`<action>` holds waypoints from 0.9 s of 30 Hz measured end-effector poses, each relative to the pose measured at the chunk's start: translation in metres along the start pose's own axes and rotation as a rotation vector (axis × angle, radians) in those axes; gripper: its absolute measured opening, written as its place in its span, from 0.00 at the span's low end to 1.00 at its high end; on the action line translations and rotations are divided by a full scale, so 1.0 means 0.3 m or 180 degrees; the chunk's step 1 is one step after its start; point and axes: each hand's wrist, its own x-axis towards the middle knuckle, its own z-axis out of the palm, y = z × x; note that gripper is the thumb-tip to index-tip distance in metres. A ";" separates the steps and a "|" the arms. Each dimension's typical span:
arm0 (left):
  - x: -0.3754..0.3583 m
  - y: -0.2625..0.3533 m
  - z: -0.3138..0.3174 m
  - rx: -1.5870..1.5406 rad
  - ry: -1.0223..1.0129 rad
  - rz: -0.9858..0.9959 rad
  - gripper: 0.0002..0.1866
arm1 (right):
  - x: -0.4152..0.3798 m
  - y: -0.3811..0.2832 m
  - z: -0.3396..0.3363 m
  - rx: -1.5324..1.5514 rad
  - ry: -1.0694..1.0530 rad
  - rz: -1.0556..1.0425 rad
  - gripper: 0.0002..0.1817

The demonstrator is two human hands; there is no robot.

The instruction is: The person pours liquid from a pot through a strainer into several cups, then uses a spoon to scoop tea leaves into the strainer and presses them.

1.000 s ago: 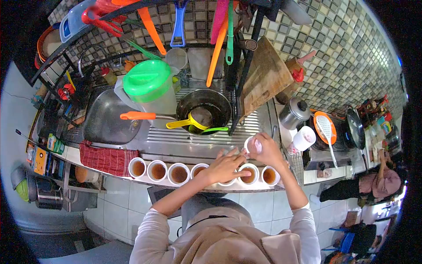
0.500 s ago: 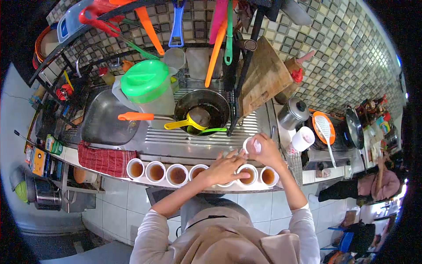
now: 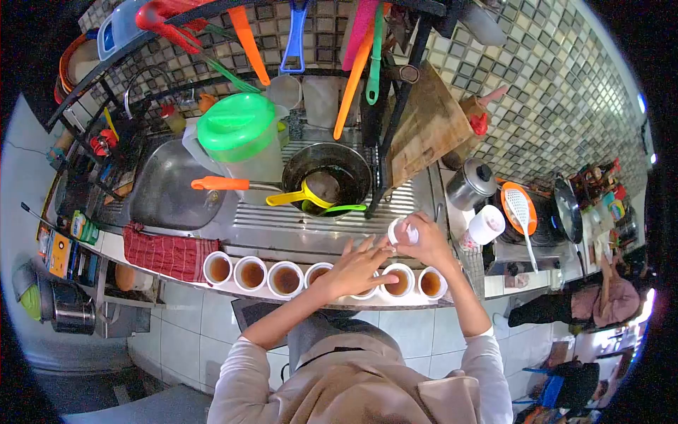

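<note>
L hand (image 3: 346,274), fingers spread, is over smooth rnd cups (image 3: 285,268) w/ brown liquid (image 3: 287,282); R hand (image 3: 428,249) pinches rnd white item (image 3: 396,231) nr ribbed steel drainer (image 3: 395,205).

The counter (image 3: 109,246) I'm watching remotely carries a row of white cups (image 3: 286,280) and a red cloth (image 3: 169,254), its steel drainboard (image 3: 268,225) a green-lidded pitcher (image 3: 240,145) and dark pot (image 3: 360,168).

Cups (image 3: 285,296) are white, their liquid (image 3: 286,281) brown, the jug lid (image 3: 236,121) green.
</note>
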 end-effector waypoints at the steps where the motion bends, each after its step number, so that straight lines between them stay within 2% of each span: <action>1: -0.003 0.000 0.001 0.0086 0.0025 0.0011 0.37 | 0.003 0.001 0.001 0.0018 0.0056 -0.0066 0.22; 11: -0.027 0.006 -0.015 0.0298 0.0140 -0.0138 0.39 | 0.014 -0.035 0.020 -0.0283 0.0102 -0.0031 0.22; 17: -0.027 -0.006 -0.005 0.0283 -0.0010 -0.0089 0.39 | 0.020 -0.030 0.034 -0.0331 -0.0075 0.0111 0.23; 19: -0.029 -0.007 -0.005 0.0118 0.0019 -0.0132 0.33 | 0.018 -0.017 0.041 -0.0338 -0.0060 0.0053 0.23; 27: -0.034 -0.007 -0.018 0.0160 0.0019 -0.0084 0.33 | 0.006 -0.029 0.029 -0.0202 0.0139 -0.0021 0.24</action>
